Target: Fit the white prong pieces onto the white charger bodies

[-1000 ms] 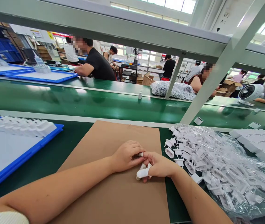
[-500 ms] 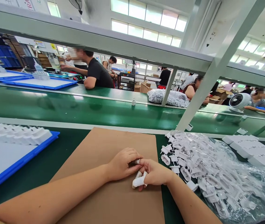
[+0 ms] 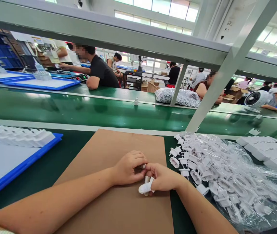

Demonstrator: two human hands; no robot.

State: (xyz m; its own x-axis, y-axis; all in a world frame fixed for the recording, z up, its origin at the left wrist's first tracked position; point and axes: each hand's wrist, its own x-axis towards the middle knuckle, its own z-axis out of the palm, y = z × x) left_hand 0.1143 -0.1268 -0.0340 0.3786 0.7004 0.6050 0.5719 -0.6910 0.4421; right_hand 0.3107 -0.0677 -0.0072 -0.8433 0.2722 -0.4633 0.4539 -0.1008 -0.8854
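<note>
My left hand (image 3: 130, 167) and my right hand (image 3: 164, 176) meet above a flat sheet of brown cardboard (image 3: 114, 208). The fingers of the left are curled in, its tips touching those of the right. White coverings (image 3: 145, 188) wrap the right thumb and at least one finger by it. A narrow whitish band (image 3: 142, 166) shows where the two hands touch; whose finger it sits on is unclear. Both hands are closed, and whatever lies between the fingertips is hidden. Just right of the cardboard, loose white plastic plug parts (image 3: 197, 162) spill from a clear bag (image 3: 257, 175).
A blue-rimmed tray (image 3: 43, 154) holds a row of white housings (image 3: 22, 136) at left. White blocks (image 3: 267, 151) are stacked far right. A slanted metal post (image 3: 228, 78) and a crossbeam (image 3: 104, 32) stand ahead. Beyond the green belt (image 3: 99, 112), a person in black (image 3: 101, 71) sits working.
The view has shifted slightly, so the background sits a little higher. My hands stay joined in nearly the same pose, with the right fingers drawn in slightly.
</note>
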